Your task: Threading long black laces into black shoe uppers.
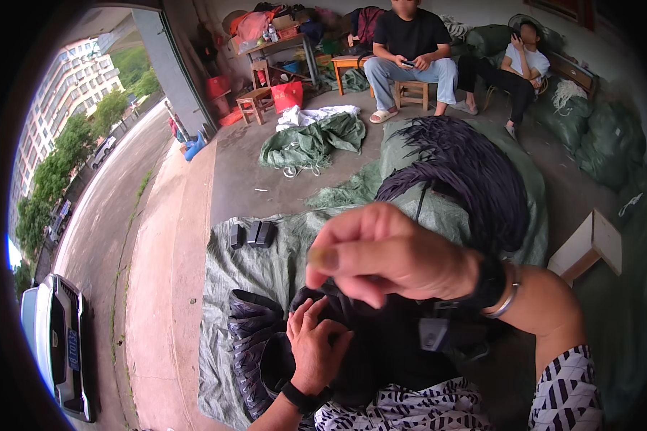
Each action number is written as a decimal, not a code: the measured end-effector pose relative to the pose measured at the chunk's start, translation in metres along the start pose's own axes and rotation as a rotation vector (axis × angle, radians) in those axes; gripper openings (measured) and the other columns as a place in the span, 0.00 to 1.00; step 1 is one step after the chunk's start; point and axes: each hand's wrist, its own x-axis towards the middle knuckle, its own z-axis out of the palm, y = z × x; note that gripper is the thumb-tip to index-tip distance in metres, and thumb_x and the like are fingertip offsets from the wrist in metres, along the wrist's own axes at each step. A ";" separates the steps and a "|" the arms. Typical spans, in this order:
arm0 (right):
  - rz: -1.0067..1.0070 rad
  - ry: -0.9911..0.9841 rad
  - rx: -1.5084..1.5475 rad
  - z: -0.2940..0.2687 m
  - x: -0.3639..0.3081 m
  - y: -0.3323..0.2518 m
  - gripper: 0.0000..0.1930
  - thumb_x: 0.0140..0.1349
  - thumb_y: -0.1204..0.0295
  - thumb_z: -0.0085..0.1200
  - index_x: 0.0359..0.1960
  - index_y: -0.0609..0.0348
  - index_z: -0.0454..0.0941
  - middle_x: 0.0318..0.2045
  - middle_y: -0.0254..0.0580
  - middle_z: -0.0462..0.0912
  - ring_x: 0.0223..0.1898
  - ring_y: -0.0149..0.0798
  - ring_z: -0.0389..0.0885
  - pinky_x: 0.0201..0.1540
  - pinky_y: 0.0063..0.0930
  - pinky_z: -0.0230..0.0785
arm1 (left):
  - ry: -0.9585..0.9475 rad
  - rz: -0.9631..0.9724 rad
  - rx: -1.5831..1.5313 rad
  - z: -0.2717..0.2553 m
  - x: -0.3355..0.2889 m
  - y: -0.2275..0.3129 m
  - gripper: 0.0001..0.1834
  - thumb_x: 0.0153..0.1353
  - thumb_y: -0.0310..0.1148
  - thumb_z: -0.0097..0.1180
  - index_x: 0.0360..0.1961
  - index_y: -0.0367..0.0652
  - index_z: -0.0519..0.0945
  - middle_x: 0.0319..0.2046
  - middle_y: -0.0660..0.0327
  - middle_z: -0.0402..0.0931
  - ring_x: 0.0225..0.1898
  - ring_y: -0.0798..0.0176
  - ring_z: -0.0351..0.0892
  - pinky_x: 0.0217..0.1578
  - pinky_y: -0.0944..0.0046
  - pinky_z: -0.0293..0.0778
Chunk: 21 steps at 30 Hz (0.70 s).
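A street-side workshop with an open front.
Bulging dark-green woven sacks (618, 140) line the right wall; a crinkled grey-green woven plastic sheet (219, 359) covers part of the bare grey concrete floor (244, 188), small black blocks (262, 234) near its far left corner. A heap of long, dark purple strips (474, 165) lies farther right. Behind stands a cluttered wooden table (274, 46); outside, a white car (54, 345) is on a paved road (101, 237).

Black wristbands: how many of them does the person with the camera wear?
2. One black band is on the wrist of the left hand; the second band is on the wrist of the right hand, beside a silver bracelet. Both wrists are in view.
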 end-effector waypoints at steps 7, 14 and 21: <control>-0.318 0.310 -0.011 -0.035 -0.076 -0.031 0.13 0.66 0.64 0.51 0.33 0.64 0.77 0.21 0.37 0.80 0.09 0.19 0.63 0.12 0.15 0.54 | 0.065 -0.026 -0.074 -0.022 -0.010 -0.022 0.15 0.50 0.26 0.61 0.42 0.46 0.80 0.58 0.56 0.68 0.61 0.45 0.61 0.60 0.49 0.60; 0.426 0.668 -0.804 -0.115 -0.125 0.006 0.14 0.62 0.67 0.54 0.42 0.65 0.78 0.28 0.39 0.83 0.16 0.20 0.67 0.20 0.13 0.58 | -0.203 0.140 -0.062 -0.067 0.000 -0.042 0.26 0.48 0.28 0.65 0.51 0.46 0.76 0.50 0.54 0.70 0.51 0.48 0.71 0.48 0.55 0.74; 0.502 0.918 -0.836 -0.181 -0.116 0.058 0.18 0.61 0.58 0.55 0.37 0.64 0.78 0.19 0.31 0.74 0.19 0.23 0.68 0.22 0.19 0.59 | -0.296 0.173 -0.091 -0.073 0.008 -0.046 0.24 0.44 0.24 0.66 0.46 0.46 0.78 0.48 0.54 0.70 0.52 0.49 0.71 0.52 0.57 0.71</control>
